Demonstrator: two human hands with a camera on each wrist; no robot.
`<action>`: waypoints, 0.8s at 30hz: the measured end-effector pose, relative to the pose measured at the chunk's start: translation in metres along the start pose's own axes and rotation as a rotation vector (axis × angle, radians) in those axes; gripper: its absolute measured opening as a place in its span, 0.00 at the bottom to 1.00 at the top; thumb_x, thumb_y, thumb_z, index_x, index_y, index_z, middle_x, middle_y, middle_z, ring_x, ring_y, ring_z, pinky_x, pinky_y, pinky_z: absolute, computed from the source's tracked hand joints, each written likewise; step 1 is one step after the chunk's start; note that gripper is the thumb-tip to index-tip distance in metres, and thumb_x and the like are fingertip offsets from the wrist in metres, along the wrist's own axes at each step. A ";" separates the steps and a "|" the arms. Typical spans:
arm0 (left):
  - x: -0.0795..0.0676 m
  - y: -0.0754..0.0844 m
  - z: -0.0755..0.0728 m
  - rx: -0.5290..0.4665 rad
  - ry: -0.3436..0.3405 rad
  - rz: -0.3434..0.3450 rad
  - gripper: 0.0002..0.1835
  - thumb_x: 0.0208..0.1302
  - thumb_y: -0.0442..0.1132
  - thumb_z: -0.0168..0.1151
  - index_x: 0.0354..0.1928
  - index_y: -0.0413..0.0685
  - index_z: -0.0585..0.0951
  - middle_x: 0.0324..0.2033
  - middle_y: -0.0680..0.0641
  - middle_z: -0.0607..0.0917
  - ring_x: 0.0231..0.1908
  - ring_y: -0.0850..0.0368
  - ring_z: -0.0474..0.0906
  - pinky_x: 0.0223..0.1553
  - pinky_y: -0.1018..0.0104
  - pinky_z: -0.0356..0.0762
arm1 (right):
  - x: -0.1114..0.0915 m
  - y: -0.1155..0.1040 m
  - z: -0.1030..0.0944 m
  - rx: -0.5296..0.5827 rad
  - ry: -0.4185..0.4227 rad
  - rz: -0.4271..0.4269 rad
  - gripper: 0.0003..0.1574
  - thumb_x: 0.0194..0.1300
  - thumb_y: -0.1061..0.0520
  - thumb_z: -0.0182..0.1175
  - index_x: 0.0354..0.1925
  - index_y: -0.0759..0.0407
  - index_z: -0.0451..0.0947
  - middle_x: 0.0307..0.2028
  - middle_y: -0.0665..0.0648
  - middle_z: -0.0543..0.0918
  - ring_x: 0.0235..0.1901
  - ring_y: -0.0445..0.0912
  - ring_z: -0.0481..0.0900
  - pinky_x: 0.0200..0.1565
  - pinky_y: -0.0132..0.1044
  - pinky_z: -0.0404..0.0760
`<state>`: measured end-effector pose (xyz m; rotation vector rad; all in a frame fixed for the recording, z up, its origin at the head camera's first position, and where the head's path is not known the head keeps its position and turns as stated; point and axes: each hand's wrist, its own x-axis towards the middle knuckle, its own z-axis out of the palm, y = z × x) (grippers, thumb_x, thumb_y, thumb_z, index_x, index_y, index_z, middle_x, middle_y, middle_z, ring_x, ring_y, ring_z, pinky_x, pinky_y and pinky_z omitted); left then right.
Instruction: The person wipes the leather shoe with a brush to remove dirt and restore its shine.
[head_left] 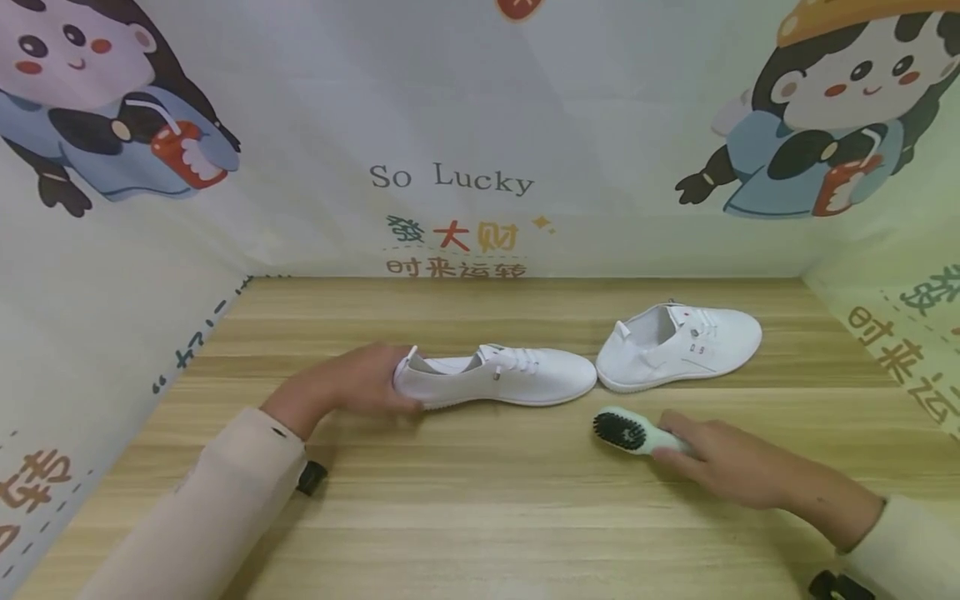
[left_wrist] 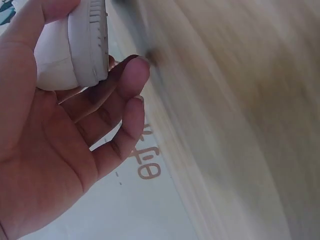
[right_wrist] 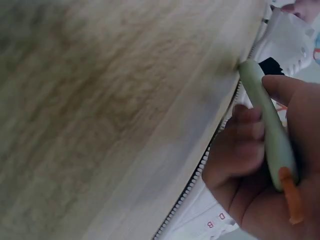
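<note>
My left hand (head_left: 371,379) grips a white lace-up shoe (head_left: 543,375) at its heel, thumb on one side and fingers on the other. In the left wrist view the heel (left_wrist: 55,62) and its ridged sole edge show between thumb and fingers. My right hand (head_left: 723,458) holds a pale green brush (head_left: 654,440) by its handle. Its black bristles (head_left: 618,429) face up in the head view, a little in front of the shoe toes. An orange loop (right_wrist: 291,195) hangs from the handle end.
A second white shoe (head_left: 723,346) with small red marks lies to the right, its heel right at the first shoe's toe. Both are on a wood-grain tabletop (head_left: 480,517). Printed cloth walls (head_left: 637,167) with cartoon figures enclose the back and sides.
</note>
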<state>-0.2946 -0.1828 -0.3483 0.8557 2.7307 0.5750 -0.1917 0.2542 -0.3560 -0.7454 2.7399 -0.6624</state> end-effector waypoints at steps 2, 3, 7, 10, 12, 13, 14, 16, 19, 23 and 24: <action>0.002 -0.002 -0.001 -0.016 -0.015 0.010 0.21 0.42 0.50 0.70 0.41 0.59 0.76 0.29 0.59 0.80 0.28 0.62 0.74 0.34 0.67 0.73 | 0.002 0.000 0.000 -0.066 0.026 0.000 0.20 0.66 0.39 0.49 0.47 0.49 0.65 0.26 0.45 0.76 0.24 0.34 0.72 0.27 0.32 0.72; 0.003 -0.003 -0.002 -0.017 -0.022 0.021 0.21 0.43 0.50 0.70 0.41 0.59 0.77 0.28 0.59 0.80 0.28 0.62 0.73 0.33 0.67 0.72 | 0.002 0.000 0.000 -0.105 0.038 0.011 0.21 0.64 0.38 0.50 0.49 0.48 0.65 0.29 0.46 0.78 0.27 0.35 0.74 0.29 0.33 0.74; 0.006 -0.005 -0.003 -0.012 -0.033 0.036 0.19 0.42 0.49 0.71 0.40 0.63 0.78 0.27 0.60 0.80 0.27 0.64 0.73 0.32 0.68 0.73 | 0.004 0.001 0.003 -0.285 0.100 0.010 0.25 0.62 0.41 0.56 0.51 0.52 0.65 0.28 0.46 0.77 0.27 0.36 0.73 0.28 0.34 0.72; 0.007 -0.006 -0.002 -0.020 -0.032 0.041 0.21 0.41 0.49 0.72 0.41 0.64 0.79 0.27 0.60 0.80 0.27 0.64 0.73 0.32 0.68 0.73 | 0.005 0.002 0.006 -0.394 0.139 0.002 0.26 0.61 0.45 0.57 0.51 0.58 0.67 0.24 0.47 0.73 0.23 0.37 0.69 0.23 0.33 0.68; 0.007 -0.007 -0.001 -0.027 -0.034 0.044 0.21 0.42 0.48 0.72 0.42 0.62 0.79 0.28 0.59 0.80 0.28 0.63 0.73 0.33 0.67 0.73 | 0.005 0.003 0.008 -0.454 0.160 0.008 0.28 0.61 0.45 0.57 0.52 0.61 0.68 0.24 0.51 0.75 0.23 0.40 0.72 0.22 0.35 0.70; 0.007 -0.007 -0.001 -0.026 -0.033 0.044 0.22 0.42 0.48 0.72 0.43 0.62 0.79 0.28 0.59 0.80 0.28 0.63 0.73 0.33 0.67 0.72 | 0.005 0.003 0.008 -0.475 0.171 0.010 0.28 0.61 0.45 0.57 0.51 0.62 0.69 0.24 0.52 0.76 0.23 0.41 0.73 0.22 0.36 0.70; 0.007 -0.007 0.000 -0.029 -0.037 0.044 0.21 0.42 0.48 0.72 0.42 0.61 0.79 0.29 0.59 0.80 0.28 0.62 0.73 0.33 0.67 0.72 | 0.004 0.004 0.009 -0.493 0.177 0.015 0.28 0.61 0.45 0.56 0.51 0.63 0.70 0.25 0.54 0.77 0.23 0.43 0.74 0.22 0.38 0.72; 0.007 -0.007 0.000 -0.034 -0.040 0.033 0.21 0.42 0.49 0.72 0.42 0.61 0.79 0.28 0.59 0.80 0.28 0.62 0.73 0.33 0.67 0.72 | 0.004 0.004 0.010 -0.523 0.186 0.030 0.29 0.61 0.45 0.56 0.51 0.65 0.71 0.26 0.57 0.78 0.24 0.46 0.77 0.23 0.40 0.74; 0.007 -0.007 0.001 -0.034 -0.046 0.003 0.21 0.41 0.49 0.72 0.41 0.59 0.79 0.29 0.57 0.80 0.28 0.62 0.73 0.33 0.67 0.72 | 0.004 0.004 0.011 -0.555 0.188 0.043 0.29 0.61 0.45 0.56 0.51 0.65 0.72 0.28 0.59 0.79 0.26 0.50 0.78 0.25 0.43 0.76; 0.007 -0.008 0.002 -0.028 -0.055 -0.030 0.22 0.41 0.50 0.72 0.42 0.55 0.79 0.33 0.55 0.80 0.30 0.62 0.73 0.34 0.67 0.71 | 0.004 0.003 0.010 -0.584 0.172 0.061 0.29 0.61 0.44 0.55 0.51 0.66 0.74 0.29 0.59 0.80 0.27 0.51 0.78 0.24 0.43 0.75; 0.008 -0.009 0.003 -0.027 -0.057 -0.029 0.23 0.41 0.51 0.72 0.42 0.55 0.79 0.33 0.55 0.80 0.30 0.61 0.73 0.35 0.67 0.71 | 0.004 0.002 0.010 -0.582 0.160 0.069 0.30 0.61 0.44 0.55 0.51 0.66 0.74 0.30 0.59 0.80 0.27 0.51 0.79 0.23 0.43 0.75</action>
